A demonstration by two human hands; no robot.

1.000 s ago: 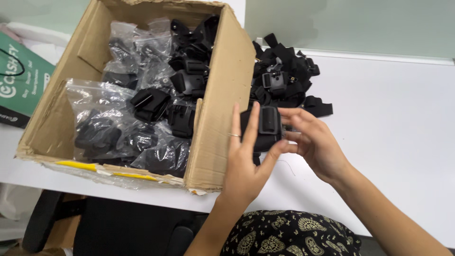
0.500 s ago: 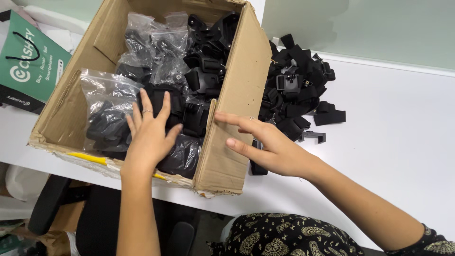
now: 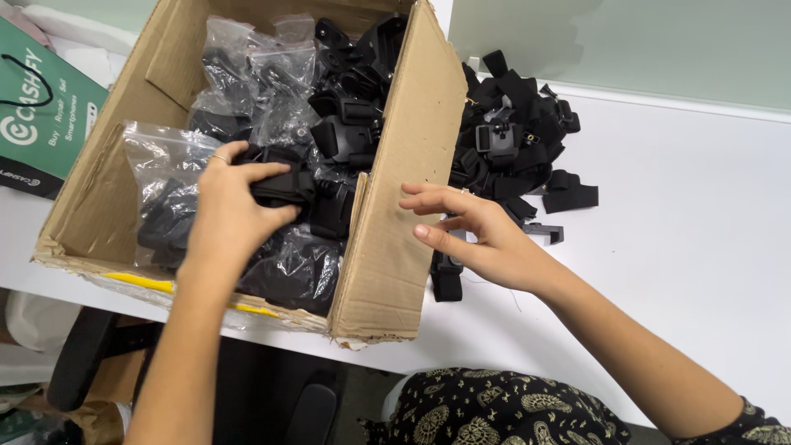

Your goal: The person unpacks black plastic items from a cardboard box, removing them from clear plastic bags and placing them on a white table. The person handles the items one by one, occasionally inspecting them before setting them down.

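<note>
**Black strap bundle gripped inside the cardboard box**

Black strap bundle (image 3: 280,183), a folded piece of webbing with a plastic clip, lies in the middle of the open brown cardboard box (image 3: 408,124), on top of clear plastic bags (image 3: 165,177) packed with more black parts. My left hand (image 3: 227,206) is down inside the box with its fingers curled over the bundle and the thumb closing under it, so I am gripping it from above. A thin ring sits on one finger of that hand.

My right hand (image 3: 478,231) is outside the box, just beside its right wall, over the white table (image 3: 684,214). Its fingers are loosely spread and slightly bent, pointing left toward the cardboard, and they hold nothing; whether the fingertips touch the wall I cannot tell.

Farther right of the box wall, a loose heap of black straps and plastic buckles (image 3: 515,144) lies on the table, with one small grey clip (image 3: 544,233) near my right hand and a single black strap piece (image 3: 446,276) under my palm. On the far left a green paper bag (image 3: 41,124) rests against the box. Nearer to me, my black patterned clothing (image 3: 494,408) shows below the table edge.
</note>
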